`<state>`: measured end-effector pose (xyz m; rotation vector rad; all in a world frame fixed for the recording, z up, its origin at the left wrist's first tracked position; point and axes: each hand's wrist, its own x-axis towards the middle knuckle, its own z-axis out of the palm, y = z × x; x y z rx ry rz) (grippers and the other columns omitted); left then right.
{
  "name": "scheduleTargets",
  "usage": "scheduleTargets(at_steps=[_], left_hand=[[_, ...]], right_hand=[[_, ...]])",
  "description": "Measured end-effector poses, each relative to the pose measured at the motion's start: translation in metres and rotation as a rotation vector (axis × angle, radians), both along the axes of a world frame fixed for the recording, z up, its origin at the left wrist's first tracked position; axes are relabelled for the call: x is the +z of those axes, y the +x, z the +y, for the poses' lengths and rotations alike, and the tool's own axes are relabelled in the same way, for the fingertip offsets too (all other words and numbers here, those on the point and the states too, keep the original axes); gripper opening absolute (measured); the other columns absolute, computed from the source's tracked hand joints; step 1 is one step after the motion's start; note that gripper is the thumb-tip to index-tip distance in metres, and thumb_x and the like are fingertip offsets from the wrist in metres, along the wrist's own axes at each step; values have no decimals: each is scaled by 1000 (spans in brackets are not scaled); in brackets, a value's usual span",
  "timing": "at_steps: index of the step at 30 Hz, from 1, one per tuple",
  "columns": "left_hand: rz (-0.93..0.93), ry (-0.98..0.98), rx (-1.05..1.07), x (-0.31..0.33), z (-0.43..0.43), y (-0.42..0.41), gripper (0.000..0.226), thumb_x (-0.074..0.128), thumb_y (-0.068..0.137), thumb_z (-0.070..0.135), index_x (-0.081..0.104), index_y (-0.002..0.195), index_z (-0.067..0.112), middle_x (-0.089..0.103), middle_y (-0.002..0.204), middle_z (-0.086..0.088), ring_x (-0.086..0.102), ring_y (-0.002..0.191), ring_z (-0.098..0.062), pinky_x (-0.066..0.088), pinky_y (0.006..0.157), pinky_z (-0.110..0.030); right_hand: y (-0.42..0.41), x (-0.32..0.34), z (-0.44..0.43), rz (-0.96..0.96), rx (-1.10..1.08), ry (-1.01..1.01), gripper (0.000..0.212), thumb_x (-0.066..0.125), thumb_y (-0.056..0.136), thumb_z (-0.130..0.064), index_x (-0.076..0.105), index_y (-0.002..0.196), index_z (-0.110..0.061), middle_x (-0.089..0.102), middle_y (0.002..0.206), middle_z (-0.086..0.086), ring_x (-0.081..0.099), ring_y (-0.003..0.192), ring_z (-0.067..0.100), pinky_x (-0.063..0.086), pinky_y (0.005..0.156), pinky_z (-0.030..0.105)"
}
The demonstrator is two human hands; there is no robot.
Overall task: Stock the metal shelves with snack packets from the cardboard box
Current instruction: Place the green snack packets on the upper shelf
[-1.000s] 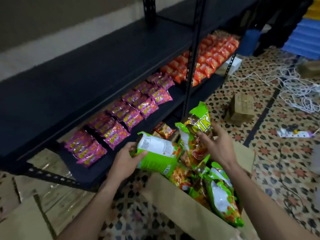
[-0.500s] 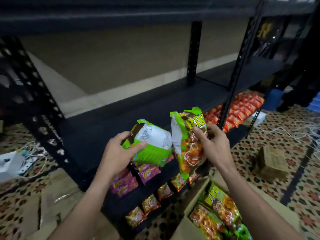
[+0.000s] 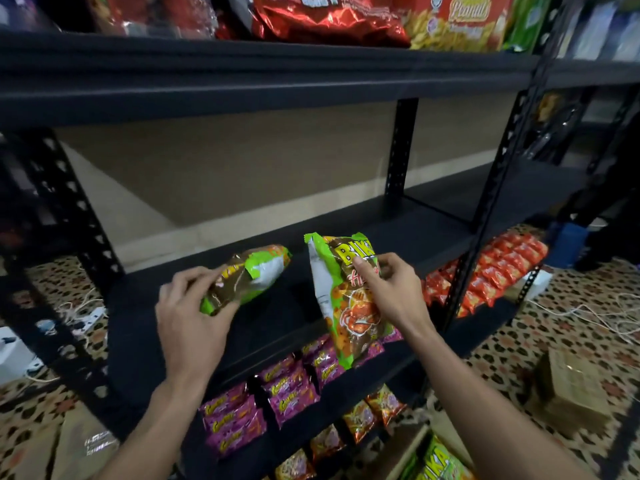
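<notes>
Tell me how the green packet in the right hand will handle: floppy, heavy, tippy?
Probably light: the right hand holds the packet by a fingertip pinch near its top. Its creased, glossy film suggests soft and perhaps slippery. Tall with a thin bottom seam, it may tip if stood upright.

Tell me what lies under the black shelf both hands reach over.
Rows of purple packets on the shelf below, orange packets further right. The green packet in the right hand covers some purple ones; the shelf board hides the rows further back.
</notes>
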<state>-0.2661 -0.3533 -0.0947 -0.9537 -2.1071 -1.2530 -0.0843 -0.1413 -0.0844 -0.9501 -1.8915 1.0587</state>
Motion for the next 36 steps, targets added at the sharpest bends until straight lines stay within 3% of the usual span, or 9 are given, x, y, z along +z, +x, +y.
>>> scheduleTargets(at_steps=[3,6,10,15,17,20,23,27,36], left_hand=[[116,-139,29,-22,5,0,61,90,61,5,71,118,14,60,119,-6,52,105,-28,35,92,-34],[178,-340,18,-36,13,-1,66,93,54,7,70,115,13,58,127,-8,51,116,-30,39,100,-44],[98,-609,7,-40,21,-4,74,96,52,31,66,118,16,58,130,-6,54,118,-28,45,99,-46],[10,-867,-33,-35,27,-1,98,34,70,92,47,142,28,40,148,7,38,135,-18,34,110,-41],[-49,-734,-54,-26,29,-6,81,28,83,83,47,140,29,43,143,9,40,129,-14,33,107,-35],[-85,-507,-85,-9,39,-26,38,35,103,39,51,134,23,46,144,6,40,134,-13,23,112,-27],[-106,-706,-276,4,51,-58,43,38,101,11,44,141,25,27,159,6,17,149,-12,3,118,-26],[-125,-947,-335,5,54,-76,45,35,102,19,41,146,28,37,156,4,32,143,-14,19,116,-26],[-183,-1108,280,4,47,-85,53,35,99,55,48,141,25,49,133,-12,45,125,-32,37,103,-41]], right_hand=[[-11,-3,9,-46,39,-20,39,66,85,-62,65,92,-24,72,79,-4,69,75,7,58,71,35],[-21,-2,15,-73,64,-33,39,66,85,-60,65,92,-22,70,76,-8,65,68,-1,48,59,16],[-34,-3,26,-98,63,-48,43,66,85,-60,65,94,-18,70,78,-6,66,73,5,46,59,23],[-57,-8,41,-124,48,-46,48,65,85,-62,64,100,-16,68,85,-5,64,80,9,47,64,27],[-70,-9,50,-166,7,-30,55,63,83,-67,64,102,-16,68,90,-1,63,85,16,47,71,32],[-88,-7,60,-212,-53,-3,59,60,81,-70,61,103,-15,65,98,5,61,91,26,50,80,39],[-98,-2,63,-278,-115,41,59,56,89,-66,55,111,-11,57,96,5,54,89,26,44,78,37],[-101,-7,70,-236,-87,-23,64,55,86,-71,55,110,-11,62,103,10,60,98,30,45,81,38],[-90,-24,91,-419,93,-146,82,47,81,-81,62,117,-9,65,110,13,61,105,30,47,86,38]])
